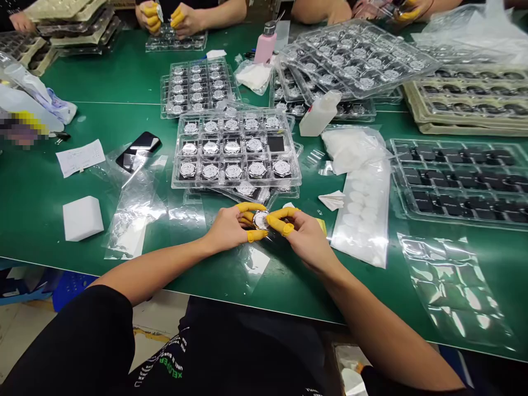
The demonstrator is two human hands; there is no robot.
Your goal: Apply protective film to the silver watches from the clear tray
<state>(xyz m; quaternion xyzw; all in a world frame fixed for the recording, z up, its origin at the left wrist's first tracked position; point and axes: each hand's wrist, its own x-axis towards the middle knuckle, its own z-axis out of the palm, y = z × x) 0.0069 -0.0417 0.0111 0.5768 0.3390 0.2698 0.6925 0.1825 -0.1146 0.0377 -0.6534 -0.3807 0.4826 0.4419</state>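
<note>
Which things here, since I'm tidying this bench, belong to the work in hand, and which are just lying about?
Seemingly in the work:
- watch case, between left hand and right hand
- yellow finger cots
- nearest clear tray of similar watch cases

Probably just lying about:
- black smartphone
- paper slip
- white block

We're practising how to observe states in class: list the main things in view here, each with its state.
Round silver watch head: gripped, white side showing
Left hand in yellow finger cots: closed on it
Right hand in yellow finger cots: closed on it
Top clear plastic watch tray, central stack: one watch short of full
Clear plastic tray of black pieces: loaded
Black rectangular smartphone: lying flat
Small pink bottle: upright
</note>
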